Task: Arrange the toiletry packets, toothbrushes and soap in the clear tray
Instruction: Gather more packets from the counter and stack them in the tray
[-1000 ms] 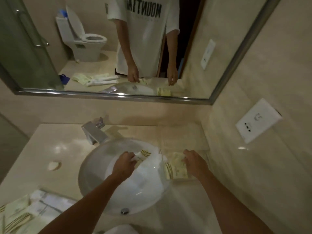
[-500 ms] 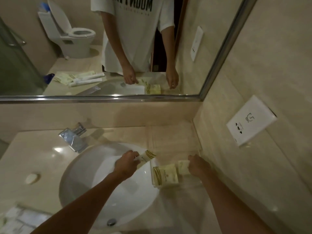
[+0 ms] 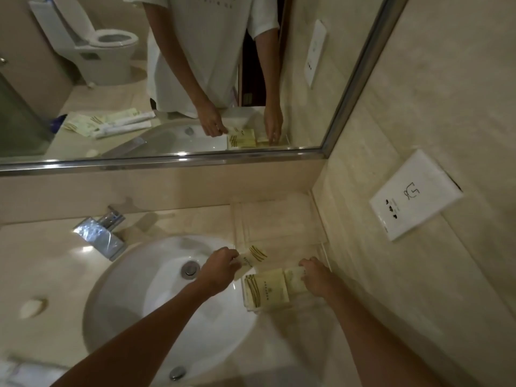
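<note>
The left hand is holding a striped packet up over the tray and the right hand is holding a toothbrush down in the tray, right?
Not quite. The head view shows the left hand holding a striped packet over the clear tray, but the right hand is on a flat packet in the tray, not a toothbrush.

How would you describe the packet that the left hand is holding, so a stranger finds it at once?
Start at the white sink basin and go to its right rim. There the left hand pinches a cream packet with gold stripes. Unlike the packets lying flat beside the right hand, it is lifted and tilted.
</note>
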### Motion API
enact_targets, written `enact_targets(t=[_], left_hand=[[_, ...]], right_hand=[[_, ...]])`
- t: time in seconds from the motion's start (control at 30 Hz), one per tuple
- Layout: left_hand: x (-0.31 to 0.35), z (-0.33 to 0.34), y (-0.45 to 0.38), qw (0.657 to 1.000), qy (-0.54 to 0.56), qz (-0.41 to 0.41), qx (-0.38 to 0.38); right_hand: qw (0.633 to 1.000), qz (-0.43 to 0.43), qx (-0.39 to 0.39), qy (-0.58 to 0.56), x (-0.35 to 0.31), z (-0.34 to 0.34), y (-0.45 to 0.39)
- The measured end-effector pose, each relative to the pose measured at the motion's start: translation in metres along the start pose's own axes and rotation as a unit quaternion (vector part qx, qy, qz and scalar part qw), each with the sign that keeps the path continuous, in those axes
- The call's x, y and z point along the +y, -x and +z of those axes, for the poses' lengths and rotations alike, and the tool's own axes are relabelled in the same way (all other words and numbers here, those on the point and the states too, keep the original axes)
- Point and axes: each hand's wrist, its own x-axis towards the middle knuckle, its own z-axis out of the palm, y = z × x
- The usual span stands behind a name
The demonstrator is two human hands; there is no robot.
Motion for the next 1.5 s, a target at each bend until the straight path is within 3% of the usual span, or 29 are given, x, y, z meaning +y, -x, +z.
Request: enact_targets(t=[0.17,0.47,0.63,0.93,1.1,1.5], left_hand=[[0.006,0.005,-0.005,0.999,0.022,0.015,-0.020],[0.044,0.029,-0.024,0.996,0.017,0.043,-0.081],[0.073,0.058,-0.046,0.991,0.009,0.046,-0.124],[0.092,0.095,-0.076,0.973,-0.107,0.092,-0.182],[0.085,0.109,-0.079,0.958,-0.197,0.133,-0.160],[0.085,0.125,-0.071,0.941,-0.222,0.202,-0.160]], right_hand=[[0.998,0.000,0.021,-0.052,0.000,-0.010,0.004],[0.979,0.080,0.183,-0.029,-0.003,-0.059,0.021],[0.971,0.096,0.216,-0.020,-0.002,-0.064,0.025],[0.969,0.109,0.212,-0.062,0.005,-0.056,0.019],[0.970,0.118,0.195,-0.088,0.011,-0.056,0.016],[0.970,0.104,0.201,-0.083,0.006,-0.056,0.014]])
